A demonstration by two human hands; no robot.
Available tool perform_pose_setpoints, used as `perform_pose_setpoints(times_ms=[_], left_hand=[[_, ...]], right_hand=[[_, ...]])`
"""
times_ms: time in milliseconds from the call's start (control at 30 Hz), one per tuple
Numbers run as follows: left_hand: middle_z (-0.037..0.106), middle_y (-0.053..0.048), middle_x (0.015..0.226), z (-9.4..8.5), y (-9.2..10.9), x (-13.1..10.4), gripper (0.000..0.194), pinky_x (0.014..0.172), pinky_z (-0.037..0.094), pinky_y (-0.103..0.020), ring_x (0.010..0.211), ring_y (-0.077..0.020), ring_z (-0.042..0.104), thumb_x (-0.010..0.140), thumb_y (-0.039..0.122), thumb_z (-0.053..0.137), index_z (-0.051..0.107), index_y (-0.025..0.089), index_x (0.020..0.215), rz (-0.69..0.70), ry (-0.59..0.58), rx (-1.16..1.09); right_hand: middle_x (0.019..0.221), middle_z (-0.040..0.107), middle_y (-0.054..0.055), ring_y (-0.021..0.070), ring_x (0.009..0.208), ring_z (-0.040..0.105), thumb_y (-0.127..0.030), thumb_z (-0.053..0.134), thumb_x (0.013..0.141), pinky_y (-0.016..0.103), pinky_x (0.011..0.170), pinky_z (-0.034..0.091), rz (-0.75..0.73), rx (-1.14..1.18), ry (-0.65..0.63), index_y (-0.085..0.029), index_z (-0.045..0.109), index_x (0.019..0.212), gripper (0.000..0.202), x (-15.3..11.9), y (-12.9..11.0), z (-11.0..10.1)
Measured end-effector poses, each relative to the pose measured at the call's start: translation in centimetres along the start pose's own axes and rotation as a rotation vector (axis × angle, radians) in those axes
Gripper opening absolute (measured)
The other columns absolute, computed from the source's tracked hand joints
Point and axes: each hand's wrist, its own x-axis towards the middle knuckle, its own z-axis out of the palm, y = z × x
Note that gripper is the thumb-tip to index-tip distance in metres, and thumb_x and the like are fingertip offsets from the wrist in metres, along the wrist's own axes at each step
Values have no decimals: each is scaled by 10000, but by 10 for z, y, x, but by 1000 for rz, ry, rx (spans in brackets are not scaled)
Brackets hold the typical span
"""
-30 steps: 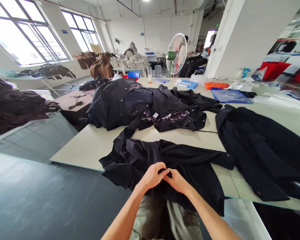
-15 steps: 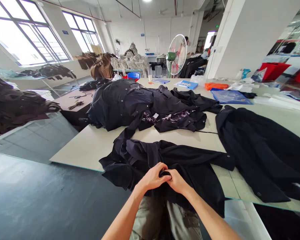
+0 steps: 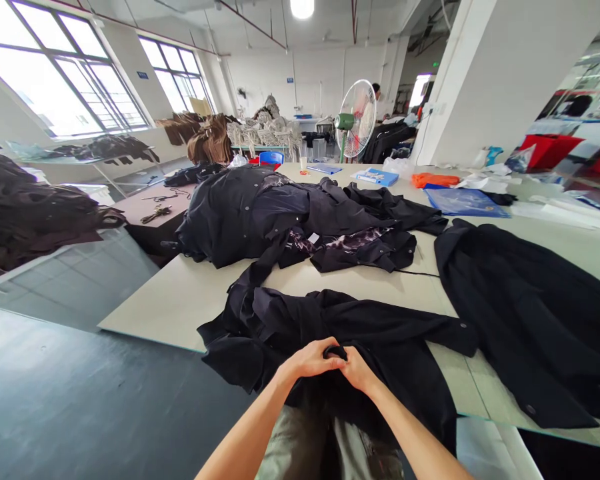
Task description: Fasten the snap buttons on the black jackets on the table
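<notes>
A black jacket (image 3: 390, 327) lies spread over the front edge of the table, part of it hanging down towards my lap. My left hand (image 3: 314, 359) pinches a fold of its cloth between thumb and fingers. Close against it, my right hand (image 3: 356, 368) grips the same fold from the other side, and the thumbs nearly meet. Cloth covers whatever lies beneath the fingers. Behind the jacket is a heap of dark garments (image 3: 230, 213) with a patterned purple lining showing. To the right another black garment (image 3: 520, 313) lies flat.
The pale table (image 3: 150, 310) ends just ahead of my legs. Towards its back are a blue folder (image 3: 465, 202), an orange cloth (image 3: 434, 181) and a blue-and-white box (image 3: 376, 177). Beyond stands a fan (image 3: 356, 120). A dark clothes pile (image 3: 35, 207) is at left.
Both hands keep hold of the jacket's fold and have shifted only slightly. The camera has tilted up a little, so the scene sits lower in view.
</notes>
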Motion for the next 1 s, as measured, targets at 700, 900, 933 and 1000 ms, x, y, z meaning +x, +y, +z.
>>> perform_pose_setpoints(times_ms=[700, 900, 933, 1000], left_hand=[[674, -7, 853, 8, -10, 20, 441, 754, 449, -259, 789, -172, 597, 917, 579, 541, 672, 168, 1009, -4, 111, -198], [706, -32, 977, 10, -9, 19, 375, 869, 473, -307, 903, -206, 630, 909, 494, 589, 676, 185, 1104, -3, 151, -295], [705, -32, 967, 11, -10, 20, 372, 864, 474, -307, 896, -205, 629, 904, 493, 596, 678, 182, 1092, -4, 152, -300], [701, -35, 958, 12, -12, 21, 364, 855, 474, -303, 897, -206, 626, 897, 485, 610, 677, 175, 1075, -1, 163, -317]], right_hand=[[824, 725, 49, 224, 785, 659, -353, 532, 834, 307, 732, 490, 111, 123, 30, -132, 720, 812, 291, 21, 29, -6], [816, 720, 44, 234, 832, 669, -337, 522, 826, 330, 795, 508, 101, 129, 5, -140, 718, 808, 279, 22, 27, -7], [801, 716, 40, 232, 827, 668, -343, 520, 832, 332, 797, 510, 101, 130, 4, -141, 717, 807, 283, 22, 26, -7], [774, 709, 34, 230, 815, 667, -354, 520, 838, 332, 793, 513, 101, 128, 12, -143, 713, 795, 290, 22, 24, -7]])
